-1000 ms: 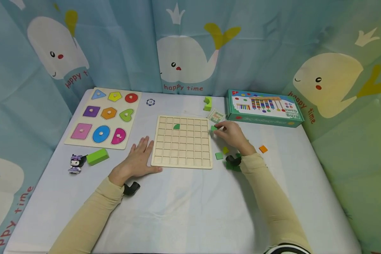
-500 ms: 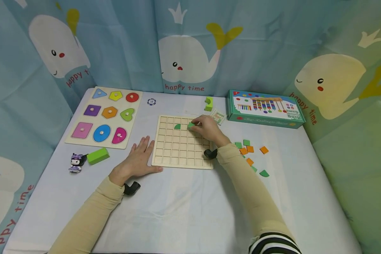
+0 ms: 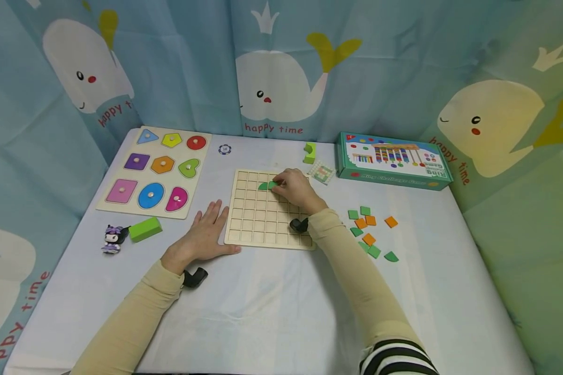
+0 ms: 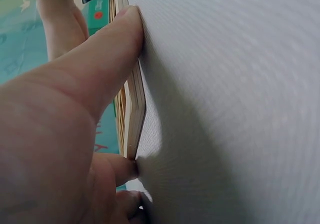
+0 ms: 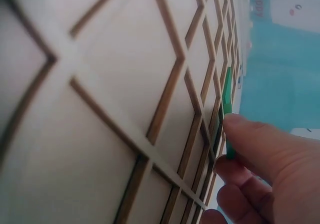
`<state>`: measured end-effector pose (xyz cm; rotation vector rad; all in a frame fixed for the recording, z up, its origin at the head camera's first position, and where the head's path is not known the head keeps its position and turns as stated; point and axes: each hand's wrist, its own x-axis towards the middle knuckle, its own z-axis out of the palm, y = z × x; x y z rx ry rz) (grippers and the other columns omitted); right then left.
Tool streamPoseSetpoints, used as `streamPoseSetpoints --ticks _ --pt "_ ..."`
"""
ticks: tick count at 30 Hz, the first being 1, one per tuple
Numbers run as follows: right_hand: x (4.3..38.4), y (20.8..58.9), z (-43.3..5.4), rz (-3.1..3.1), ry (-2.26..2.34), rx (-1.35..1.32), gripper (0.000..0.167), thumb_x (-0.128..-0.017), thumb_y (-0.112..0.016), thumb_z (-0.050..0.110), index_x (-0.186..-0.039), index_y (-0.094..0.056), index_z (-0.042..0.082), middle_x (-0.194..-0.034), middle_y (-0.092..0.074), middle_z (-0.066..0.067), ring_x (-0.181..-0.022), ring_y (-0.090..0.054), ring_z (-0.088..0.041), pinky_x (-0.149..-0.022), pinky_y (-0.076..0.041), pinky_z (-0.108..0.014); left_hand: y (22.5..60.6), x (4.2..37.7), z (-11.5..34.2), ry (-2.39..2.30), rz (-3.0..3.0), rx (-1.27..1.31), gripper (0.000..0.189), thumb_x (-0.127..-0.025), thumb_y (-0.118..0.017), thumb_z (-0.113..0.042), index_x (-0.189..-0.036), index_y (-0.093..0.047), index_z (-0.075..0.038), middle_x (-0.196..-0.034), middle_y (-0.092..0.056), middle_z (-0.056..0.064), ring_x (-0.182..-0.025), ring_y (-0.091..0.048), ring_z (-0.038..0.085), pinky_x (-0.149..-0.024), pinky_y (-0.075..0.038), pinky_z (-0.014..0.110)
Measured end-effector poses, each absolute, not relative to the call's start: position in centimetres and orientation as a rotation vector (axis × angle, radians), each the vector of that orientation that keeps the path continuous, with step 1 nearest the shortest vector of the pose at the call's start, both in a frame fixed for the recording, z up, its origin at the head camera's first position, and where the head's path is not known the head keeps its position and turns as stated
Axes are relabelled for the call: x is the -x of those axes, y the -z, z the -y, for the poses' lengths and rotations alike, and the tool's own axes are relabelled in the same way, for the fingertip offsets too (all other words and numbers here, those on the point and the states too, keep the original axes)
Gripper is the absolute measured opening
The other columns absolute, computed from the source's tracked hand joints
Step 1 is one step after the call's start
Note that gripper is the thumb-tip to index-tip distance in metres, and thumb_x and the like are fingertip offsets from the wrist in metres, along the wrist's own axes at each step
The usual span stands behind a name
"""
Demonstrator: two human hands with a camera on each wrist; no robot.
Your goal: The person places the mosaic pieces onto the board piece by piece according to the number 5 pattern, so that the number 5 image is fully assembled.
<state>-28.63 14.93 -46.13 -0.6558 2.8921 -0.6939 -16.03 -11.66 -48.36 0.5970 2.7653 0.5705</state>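
Right grip: right hand [image 3: 296, 189] pinches a green tile [image 3: 273, 184] between thumb and fingertips [image 5: 250, 134]; the tile sits at the tips, on the side of the hand toward the left edge of the surface.
Tile position: over the second row from the far edge of the grid board [image 3: 253, 229], just beside a green quarter-round piece [image 3: 262, 186] already seated in a cell of that row. The right wrist view shows the tile tilted on edge against the cell ribs, not lying flat.
Left grip: left hand [image 3: 205, 233] lies flat with fingers straight and spread, holding nothing; its thumb [image 4: 107, 54] runs along the near left corner of the board and touches the board edge.
Board position: middle of the white surface [image 3: 272, 312], squared to its edges.
Loose tiles: green and orange pieces [image 3: 368, 232] scattered right of the board, well apart from the right grip.
Far edge: green game box [image 3: 391, 161] toward the far right corner; a small patterned card [image 3: 322, 172] and a green block [image 3: 309, 152] just left of it.
Left side: shape puzzle board [image 3: 157, 169] toward the far left corner; a green brick [image 3: 145, 229] and a small figurine [image 3: 113, 238] near its front edge.
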Motion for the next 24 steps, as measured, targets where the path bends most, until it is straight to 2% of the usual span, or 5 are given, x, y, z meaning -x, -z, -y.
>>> streamPoseSetpoints --ticks 9,16,24 --pt "28.4 46.1 -14.9 -2.896 0.702 0.685 0.026 -0.091 -0.071 0.017 -0.112 -0.072 0.002 -0.103 -0.064 -0.011 -0.092 -0.052 -0.026 -0.080 -0.044 -0.037 48.2 16.0 11.6 -0.554 -2.758 -0.583 0.109 -0.082 -0.070 -0.058 -0.152 -0.018 0.007 -0.159 -0.005 0.026 -0.146 -0.001 0.039 -0.113 -0.005 0.057" --pt "28.1 45.9 -15.0 -2.892 0.712 0.677 0.030 -0.092 -0.070 0.017 -0.118 -0.070 0.001 -0.103 -0.064 -0.011 -0.093 -0.051 -0.026 -0.081 -0.044 -0.038 48.2 15.9 11.6 -0.565 -2.761 -0.584 0.109 -0.082 -0.070 -0.058 -0.152 -0.019 0.008 -0.159 -0.006 0.026 -0.146 0.000 0.039 -0.113 -0.005 0.058" --pt "27.0 45.2 -18.7 -2.892 0.850 0.742 0.027 -0.095 -0.065 0.008 -0.119 -0.068 -0.002 -0.103 -0.066 -0.014 -0.095 -0.057 -0.028 -0.083 -0.047 -0.040 48.3 15.9 11.6 -0.575 -2.762 -0.578 0.109 -0.081 -0.070 -0.057 -0.152 -0.019 0.007 -0.159 -0.006 0.026 -0.146 0.000 0.039 -0.113 -0.004 0.057"
